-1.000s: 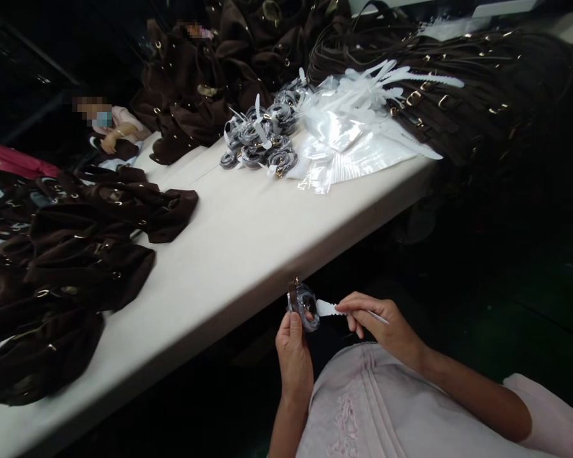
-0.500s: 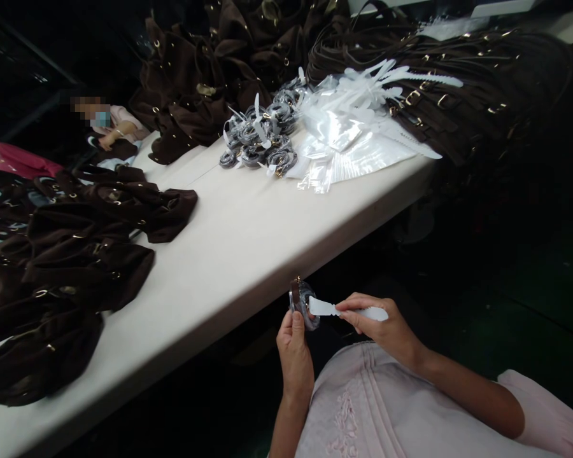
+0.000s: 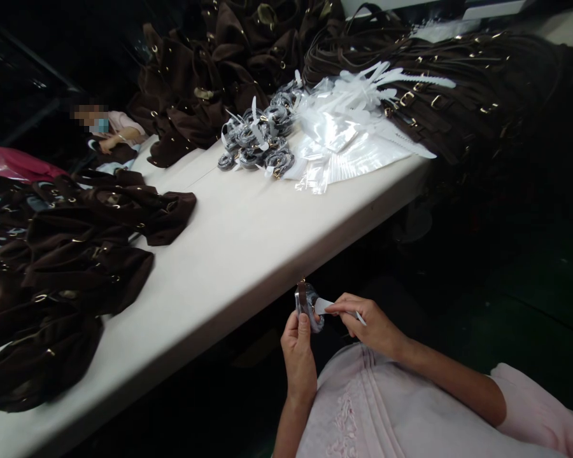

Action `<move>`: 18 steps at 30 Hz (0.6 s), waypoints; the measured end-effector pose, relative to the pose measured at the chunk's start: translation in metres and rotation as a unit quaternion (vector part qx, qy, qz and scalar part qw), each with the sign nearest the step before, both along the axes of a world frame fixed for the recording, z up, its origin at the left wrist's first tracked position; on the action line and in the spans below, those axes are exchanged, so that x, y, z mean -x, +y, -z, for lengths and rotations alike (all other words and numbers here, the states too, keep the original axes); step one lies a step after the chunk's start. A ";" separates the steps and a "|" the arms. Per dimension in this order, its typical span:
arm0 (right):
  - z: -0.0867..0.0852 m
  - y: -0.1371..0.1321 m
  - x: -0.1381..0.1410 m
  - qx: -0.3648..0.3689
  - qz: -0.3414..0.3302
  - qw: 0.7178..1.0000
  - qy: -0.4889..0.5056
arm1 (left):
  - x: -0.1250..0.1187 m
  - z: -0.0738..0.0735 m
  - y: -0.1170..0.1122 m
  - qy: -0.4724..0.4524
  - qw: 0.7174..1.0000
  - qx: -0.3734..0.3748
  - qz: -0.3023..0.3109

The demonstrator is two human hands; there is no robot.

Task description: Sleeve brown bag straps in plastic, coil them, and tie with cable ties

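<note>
My left hand [image 3: 300, 346] is closed on a coiled dark bag strap [image 3: 309, 304] wrapped in clear plastic, with a brown leather end and a gold clasp at its top. The thumb presses on the front of the bundle. In my right hand [image 3: 363, 321], thumb and fingers pinch a white plastic strip [image 3: 323, 306]. Its wide end is against the right side of the coil; whether it passes through is hidden. The strip's narrow tail pokes out below the fingers. Both hands are in front of my body, just off the table's near edge.
On the white table [image 3: 229, 235] lie several wrapped strap coils [image 3: 253, 137], clear plastic bags [image 3: 334, 140] and white strips [image 3: 382, 76]. Loose brown straps [image 3: 439, 102] are heaped at right. Brown bags [image 3: 76, 254] are piled left and behind. A co-worker [image 3: 121, 130] sits across at left.
My right hand has moved left toward the coil, turning the strip so its tail now points down. The left hand and coil have shifted slightly right in view.
</note>
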State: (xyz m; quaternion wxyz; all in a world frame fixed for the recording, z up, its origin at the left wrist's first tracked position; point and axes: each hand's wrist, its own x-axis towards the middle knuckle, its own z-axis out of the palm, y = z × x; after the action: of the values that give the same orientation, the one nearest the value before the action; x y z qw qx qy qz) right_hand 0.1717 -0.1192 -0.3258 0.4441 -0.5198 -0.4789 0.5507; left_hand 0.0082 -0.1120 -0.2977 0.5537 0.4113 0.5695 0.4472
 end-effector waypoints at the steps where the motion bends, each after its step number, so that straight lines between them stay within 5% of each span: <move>1: 0.000 0.001 0.001 -0.002 0.004 1.000 -0.004 | 0.000 0.000 0.000 0.016 1.000 -0.002 0.011; 5: 0.000 0.004 0.004 0.053 0.046 0.996 0.047 | 0.000 -0.001 -0.002 0.087 0.995 -0.014 0.056; 12: 0.002 0.004 0.002 0.103 0.023 0.990 0.088 | -0.005 0.002 -0.006 0.101 0.993 -0.010 0.062; 18: 0.005 0.000 -0.002 0.082 0.046 0.996 -0.001 | -0.005 0.015 -0.004 -0.065 0.996 0.055 0.007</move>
State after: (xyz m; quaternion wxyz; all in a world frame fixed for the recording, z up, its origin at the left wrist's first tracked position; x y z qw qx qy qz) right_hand 0.1734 -0.1195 -0.3312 0.4243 -0.5763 -0.4088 0.5663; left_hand 0.0132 -0.1160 -0.3130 0.6143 0.3543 0.5531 0.4373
